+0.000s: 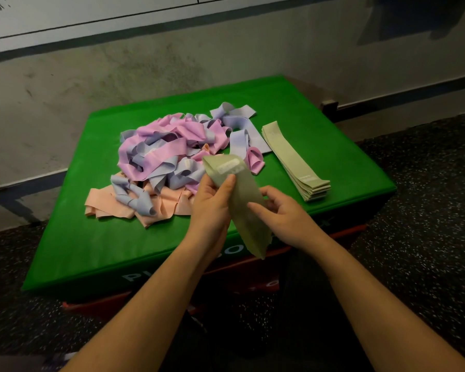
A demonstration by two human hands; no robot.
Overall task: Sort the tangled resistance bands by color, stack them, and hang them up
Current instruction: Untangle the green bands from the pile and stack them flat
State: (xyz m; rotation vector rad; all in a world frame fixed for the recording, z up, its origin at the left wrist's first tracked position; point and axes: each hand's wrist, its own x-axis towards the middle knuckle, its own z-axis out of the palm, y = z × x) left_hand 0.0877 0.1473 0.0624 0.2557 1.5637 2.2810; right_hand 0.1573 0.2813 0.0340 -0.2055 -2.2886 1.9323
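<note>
Green padded box [97, 237] standing on dark speckled floor [427, 224], stained grey wall [118, 71] running behind. Person holding one green band [249, 210] above box's near edge: left hand [212, 208] pinching its upper end, thumb lying over white label; right hand [287, 213] gripping band's middle with curled fingers. Tangled pile [172, 159] of pink, lilac and peach bands lying mid-box. Neat stack of green bands [293, 159] sitting just right of pile.
</note>
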